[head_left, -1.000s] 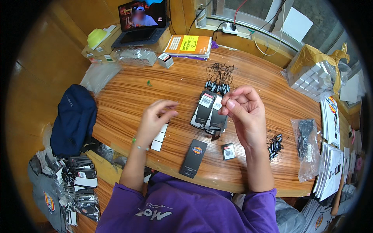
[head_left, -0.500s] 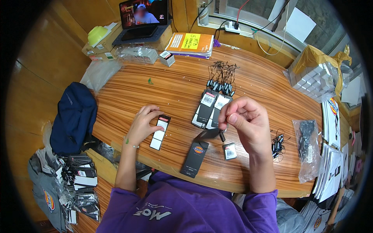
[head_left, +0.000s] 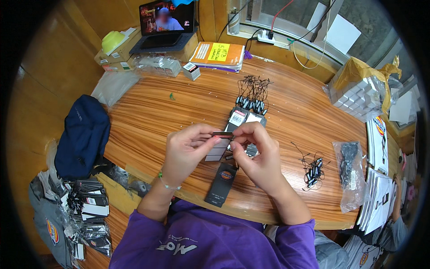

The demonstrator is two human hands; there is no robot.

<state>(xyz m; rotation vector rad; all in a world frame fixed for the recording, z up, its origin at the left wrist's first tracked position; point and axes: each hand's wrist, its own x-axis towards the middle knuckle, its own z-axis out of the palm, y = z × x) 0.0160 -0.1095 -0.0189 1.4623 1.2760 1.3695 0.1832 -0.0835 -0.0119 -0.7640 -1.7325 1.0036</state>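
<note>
My left hand (head_left: 191,145) pinches a hang tag (head_left: 216,151) by its upper edge, tilted above the table, with white label panels showing. At the tag's top right corner the closed fingertips of my right hand (head_left: 257,150) meet it, holding a thin black string that is mostly hidden. Below my hands a black hang tag (head_left: 221,184) with an orange and blue logo lies near the table's front edge. Just beyond them are stacked hang tags (head_left: 237,117), partly covered by my right hand, their black strings (head_left: 254,89) spread out behind.
A loose pile of black strings (head_left: 314,172) lies right of my hands, beside a clear plastic bag (head_left: 349,175). Wrapped white boxes (head_left: 358,92) stand far right. Notebooks (head_left: 217,56), a small box (head_left: 191,71) and a tablet (head_left: 166,18) are at the back; a navy bag (head_left: 84,136) sits left.
My left hand has lifted a tag off the table and moved right. My right hand has come down and left with the string, so both hands now meet at the tag.
</note>
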